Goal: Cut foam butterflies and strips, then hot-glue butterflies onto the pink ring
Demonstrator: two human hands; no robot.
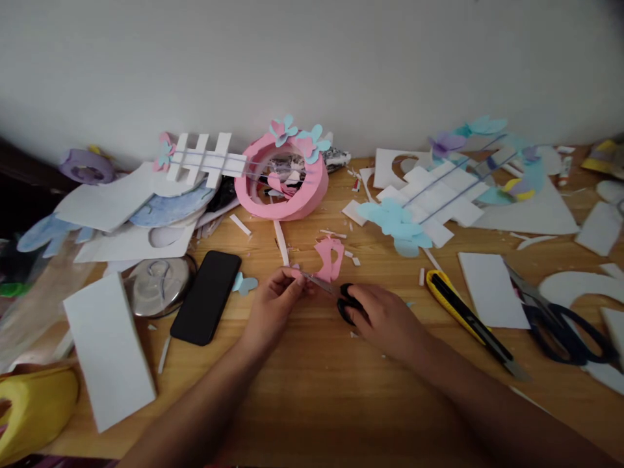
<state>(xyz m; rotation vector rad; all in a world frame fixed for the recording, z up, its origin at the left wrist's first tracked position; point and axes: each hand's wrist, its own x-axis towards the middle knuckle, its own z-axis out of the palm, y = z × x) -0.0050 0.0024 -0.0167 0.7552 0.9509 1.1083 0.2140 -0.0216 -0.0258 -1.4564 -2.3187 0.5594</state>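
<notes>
My right hand point(383, 315) is closed around the black handles of small scissors point(319, 282). Their blades point left, up to the fingertips of my left hand point(277, 296). Between the thumb and fingers of that hand is a small piece of pink paper point(296, 275), mostly hidden. A pink paper offcut point(330, 259) with a cut-out hole lies just beyond the blades. Behind it stands a pink paper ring point(280, 211) with blue and pink paper butterflies point(312, 143) on top. A small light-blue paper butterfly point(244, 284) lies left of my left hand.
A black phone point(206, 298) and a round metal tin point(160, 286) lie left. To the right are a yellow utility knife point(472, 322), a white card point(492, 290) and large scissors point(560, 325). White board shapes point(429, 195) with blue lines stand behind, near the wall.
</notes>
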